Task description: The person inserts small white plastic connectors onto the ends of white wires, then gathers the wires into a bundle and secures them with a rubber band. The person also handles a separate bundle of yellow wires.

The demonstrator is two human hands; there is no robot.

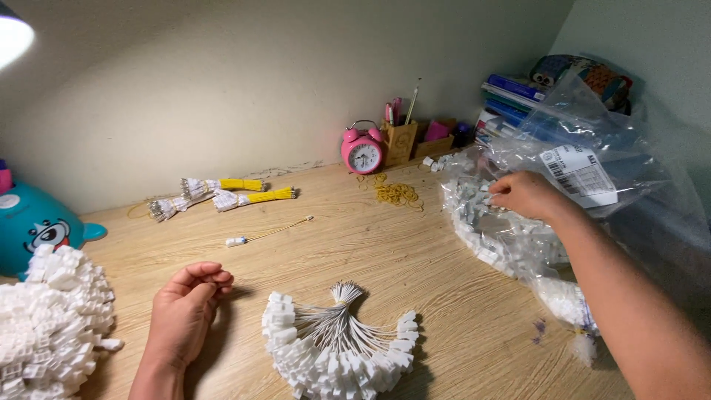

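My right hand (527, 195) reaches into a large clear plastic bag (592, 141) full of small white plastic connectors (503, 237), fingers pinched among the pieces; what it grips is too small to tell. My left hand (187, 305) rests on the wooden desk (415, 252) with fingers loosely curled and nothing visible in it. Between my hands lies a fanned bundle of white-wired connectors (337, 341). A heap of loose white connectors (48, 318) sits at the left edge. A single wire with a white connector (237, 241) lies farther back.
Bundles of yellow-wired connectors (244, 194) lie near the wall. A pink alarm clock (363, 150), a wooden pen holder (400, 137), rubber bands (398, 194), stacked books (511, 100) and a teal toy-shaped object (37, 226) line the back and sides.
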